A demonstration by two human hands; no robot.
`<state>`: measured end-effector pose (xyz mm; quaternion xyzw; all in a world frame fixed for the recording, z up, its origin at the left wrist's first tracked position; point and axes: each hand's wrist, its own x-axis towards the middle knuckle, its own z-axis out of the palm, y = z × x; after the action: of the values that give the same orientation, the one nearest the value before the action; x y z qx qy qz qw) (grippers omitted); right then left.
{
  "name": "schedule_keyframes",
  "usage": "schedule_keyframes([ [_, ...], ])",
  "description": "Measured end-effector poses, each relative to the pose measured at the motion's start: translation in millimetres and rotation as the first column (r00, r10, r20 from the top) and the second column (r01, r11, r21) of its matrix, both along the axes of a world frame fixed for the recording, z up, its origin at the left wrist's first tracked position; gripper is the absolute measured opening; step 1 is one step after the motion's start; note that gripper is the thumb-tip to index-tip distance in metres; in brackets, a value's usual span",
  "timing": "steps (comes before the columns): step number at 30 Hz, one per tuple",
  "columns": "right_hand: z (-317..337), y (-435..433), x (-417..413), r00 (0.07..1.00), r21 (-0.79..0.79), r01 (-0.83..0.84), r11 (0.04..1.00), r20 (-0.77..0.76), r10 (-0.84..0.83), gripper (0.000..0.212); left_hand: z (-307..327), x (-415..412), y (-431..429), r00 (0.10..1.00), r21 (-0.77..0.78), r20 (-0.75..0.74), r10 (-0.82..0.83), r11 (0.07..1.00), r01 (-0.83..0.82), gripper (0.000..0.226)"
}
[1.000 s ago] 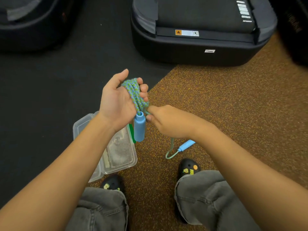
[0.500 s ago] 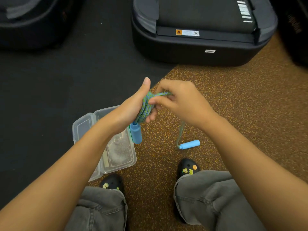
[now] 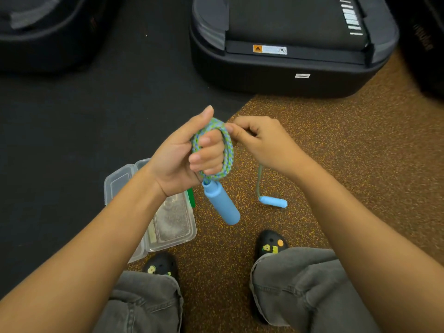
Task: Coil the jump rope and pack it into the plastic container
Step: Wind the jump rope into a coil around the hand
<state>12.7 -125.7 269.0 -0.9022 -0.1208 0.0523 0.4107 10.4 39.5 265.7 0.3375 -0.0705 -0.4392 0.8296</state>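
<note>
The blue-green braided jump rope [image 3: 227,150] is wound in several loops around the fingers of my left hand [image 3: 189,155], which is closed on the coil. One light blue handle [image 3: 222,205] hangs below that hand. My right hand [image 3: 258,141] pinches the rope's free strand beside the coil at its top. From it the strand drops to the second blue handle [image 3: 274,201] lying on the brown floor. The clear plastic container [image 3: 174,224] stands open on the floor under my left forearm, its lid [image 3: 119,181] folded out to the left.
A large black case [image 3: 288,49] stands ahead on the floor, another dark case [image 3: 45,32] at the far left. Black matting covers the left floor, speckled brown flooring the right. My knees and black shoes [image 3: 270,245] are at the bottom.
My left hand has turned so its curled fingers face me, with the coil now clearly looped around them. My right hand brought the strand over the top; the hanging handle swung right.
</note>
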Motion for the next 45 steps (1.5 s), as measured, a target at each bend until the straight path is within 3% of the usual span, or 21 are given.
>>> schedule_keyframes([
  [4,-10,7,-6,0.992,-0.104,-0.114,0.988,-0.068,0.107,0.018,-3,5,1,0.989,-0.103,-0.083,0.124,0.986,-0.132,0.052],
  [8,-19,13,-10,0.968,-0.242,-0.224,0.944,-0.164,0.187,0.017,-6,13,7,0.930,-0.005,-0.142,0.339,0.939,-0.343,0.050],
  [12,-17,19,-17,0.937,-0.248,-0.321,0.914,-0.222,0.269,0.013,-9,16,11,0.882,0.113,-0.077,0.466,0.883,-0.456,0.035],
  [15,-16,19,-19,0.930,-0.281,-0.351,0.893,-0.213,0.299,0.018,-13,14,6,0.871,0.255,0.084,0.484,0.835,-0.488,0.030],
  [21,-12,20,-19,0.940,-0.262,-0.337,0.904,-0.149,0.307,0.009,-23,8,-4,0.856,0.493,0.420,0.302,0.715,-0.495,0.022],
  [29,-5,8,-13,0.980,-0.228,-0.197,0.954,-0.036,0.194,0.008,-26,5,-4,0.887,0.705,0.461,0.018,0.600,-0.379,0.042],
  [33,1,-1,-9,0.989,-0.055,-0.145,0.988,-0.024,0.144,0.011,-22,4,-2,0.881,0.687,0.469,-0.064,0.654,-0.318,0.048],
  [40,1,-5,-5,0.999,0.064,-0.044,0.997,0.020,0.043,0.013,-11,1,2,0.850,0.664,0.468,-0.240,0.731,-0.159,0.062],
  [45,-1,-2,0,0.999,0.113,0.015,0.993,0.027,-0.018,0.019,-6,-3,2,0.885,0.570,0.416,-0.208,0.818,-0.075,0.042],
])
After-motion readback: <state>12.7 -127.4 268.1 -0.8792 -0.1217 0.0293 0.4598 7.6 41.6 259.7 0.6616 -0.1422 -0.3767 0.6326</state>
